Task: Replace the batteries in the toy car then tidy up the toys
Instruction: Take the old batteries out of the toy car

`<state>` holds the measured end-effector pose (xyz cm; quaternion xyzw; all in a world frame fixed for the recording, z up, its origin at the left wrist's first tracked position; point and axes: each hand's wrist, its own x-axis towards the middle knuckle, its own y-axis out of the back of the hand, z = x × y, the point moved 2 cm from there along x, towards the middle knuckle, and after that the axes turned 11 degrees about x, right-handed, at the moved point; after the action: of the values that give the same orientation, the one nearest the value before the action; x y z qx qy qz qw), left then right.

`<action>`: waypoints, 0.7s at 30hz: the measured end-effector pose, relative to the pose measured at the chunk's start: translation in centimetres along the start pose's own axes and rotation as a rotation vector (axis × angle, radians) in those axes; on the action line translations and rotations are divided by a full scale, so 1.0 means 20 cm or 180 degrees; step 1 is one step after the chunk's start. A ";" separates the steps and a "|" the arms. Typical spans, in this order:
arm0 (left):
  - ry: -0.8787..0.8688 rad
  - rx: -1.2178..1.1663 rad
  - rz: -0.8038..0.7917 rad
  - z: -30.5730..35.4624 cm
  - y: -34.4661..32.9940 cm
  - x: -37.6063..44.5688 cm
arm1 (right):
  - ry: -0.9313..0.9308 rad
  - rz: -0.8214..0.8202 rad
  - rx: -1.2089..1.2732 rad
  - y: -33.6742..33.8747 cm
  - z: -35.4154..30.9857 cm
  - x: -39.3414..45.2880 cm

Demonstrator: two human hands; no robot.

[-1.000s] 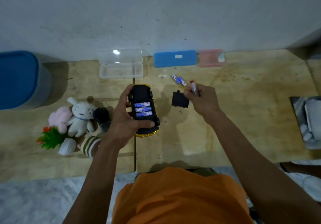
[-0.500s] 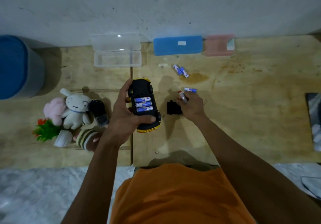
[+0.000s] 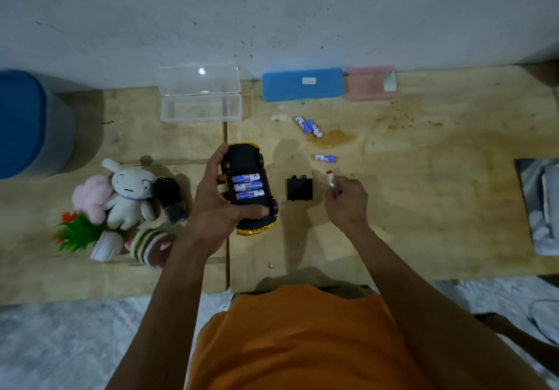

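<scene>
Three batteries [image 3: 248,186] sat side by side in the open belly of the toy car [image 3: 248,190], which was flipped upside down and gripped by the left hand [image 3: 217,205], thumb across the near end, fingers curled round the far side. Right hand [image 3: 346,200] was closed around a small screwdriver [image 3: 331,178] with a red tip, just right of the black battery cover [image 3: 299,189] lying on the wooden table [image 3: 423,177]. Loose batteries [image 3: 309,125] lay further back, plush toys [image 3: 127,196] off to the left.

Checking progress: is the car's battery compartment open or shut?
Open: three batteries show in the car; the cover lies on the table.
</scene>
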<state>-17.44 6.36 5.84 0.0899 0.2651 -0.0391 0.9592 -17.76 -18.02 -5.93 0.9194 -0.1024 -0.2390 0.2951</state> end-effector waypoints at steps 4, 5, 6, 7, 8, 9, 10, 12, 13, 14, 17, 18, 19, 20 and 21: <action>-0.0003 -0.0001 -0.0057 0.00 -0.01 -0.03 | -0.0109 0.0185 0.0184 0.02 -0.02 -0.03; -0.0007 0.0018 -0.0064 0.00 -0.02 -0.04 | -0.0143 0.0216 0.0218 0.01 -0.02 -0.03; -0.0012 0.0032 -0.0076 0.00 -0.02 -0.04 | -0.0168 0.0259 0.0243 0.01 -0.02 -0.03; -0.0015 0.0038 -0.0090 0.00 -0.02 -0.05 | -0.0188 0.0305 0.0250 0.01 -0.02 -0.03; -0.0018 0.0045 -0.0106 0.00 -0.02 -0.06 | -0.0193 0.0337 0.0231 0.01 -0.02 -0.02; -0.0021 0.0057 -0.0121 0.00 -0.02 -0.06 | -0.0200 0.0350 0.0204 0.00 -0.03 -0.02; -0.0025 0.0066 -0.0134 0.00 -0.02 -0.07 | -0.0205 0.0345 0.0178 0.00 -0.03 -0.01; -0.0037 0.0078 -0.0150 0.00 -0.01 -0.08 | -0.0207 0.0315 0.0121 0.00 -0.03 -0.02; -0.0045 0.0082 -0.0155 0.00 -0.01 -0.09 | -0.0197 0.0317 0.0084 0.00 -0.03 -0.03; -0.0052 0.0082 -0.0159 0.00 -0.01 -0.10 | -0.0172 0.0351 0.0055 0.01 -0.05 -0.04; -0.0108 0.0079 -0.0176 0.00 0.02 -0.13 | 0.0182 0.0567 0.0289 0.05 -0.20 -0.13; -0.0144 0.0081 -0.0186 0.00 0.03 -0.14 | 0.0350 0.0566 0.0495 0.06 -0.28 -0.17; -0.0186 0.0091 -0.0197 0.00 0.03 -0.15 | 0.0482 0.0477 0.0714 0.07 -0.37 -0.22; -0.0232 0.0108 -0.0210 0.00 0.04 -0.17 | 0.0571 0.0304 0.0911 0.08 -0.46 -0.28; -0.0277 0.0118 -0.0220 0.00 0.04 -0.18 | 0.0631 0.0070 0.1066 0.08 -0.55 -0.34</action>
<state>-20.42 7.23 7.92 0.0967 0.2253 -0.0810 0.9661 -18.22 -11.61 5.33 0.9735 -0.1213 -0.1237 0.1492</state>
